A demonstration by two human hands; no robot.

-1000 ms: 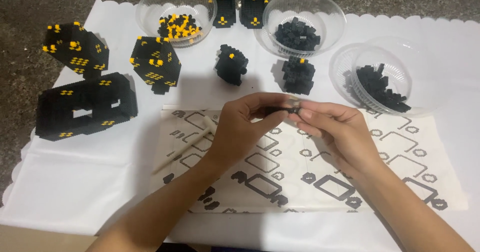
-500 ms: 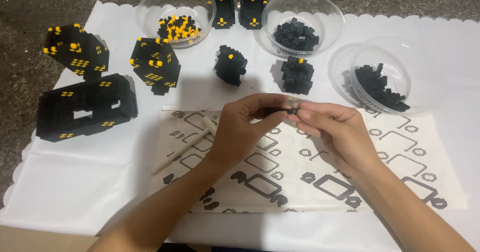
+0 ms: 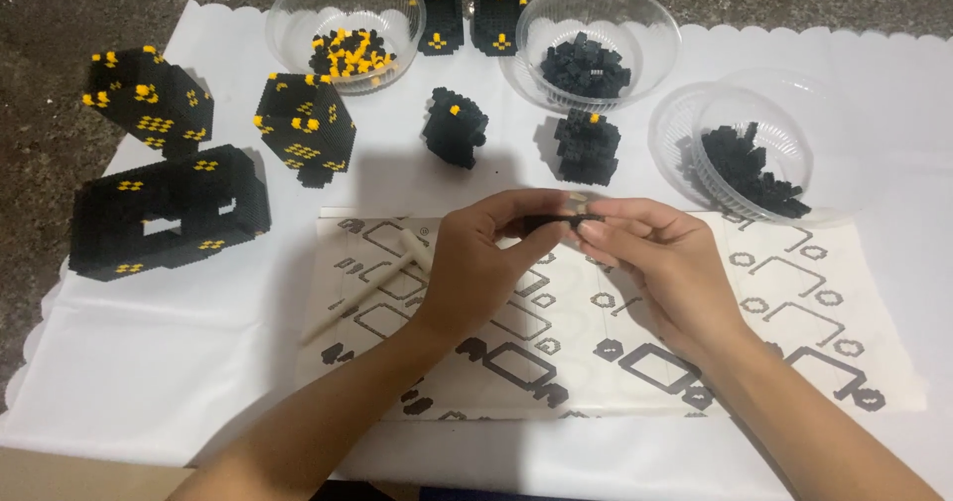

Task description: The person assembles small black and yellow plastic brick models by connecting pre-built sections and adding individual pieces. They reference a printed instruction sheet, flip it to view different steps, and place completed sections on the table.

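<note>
Finished black-and-yellow block sections point(image 3: 169, 213) stood at the left, clear of the work. Over the instruction sheet point(image 3: 615, 332), the left hand point(image 3: 476, 268) pinched a small black brick piece point(image 3: 551, 223), steadying it, while the right hand point(image 3: 655, 258) pinched its other end.

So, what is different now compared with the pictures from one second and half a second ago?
Almost nothing has visibly changed. The left hand and the right hand still pinch the same small black brick piece between their fingertips above the instruction sheet, in the same place. The three clear bowls, the black and yellow block models and the small white tool lie as before.
</note>
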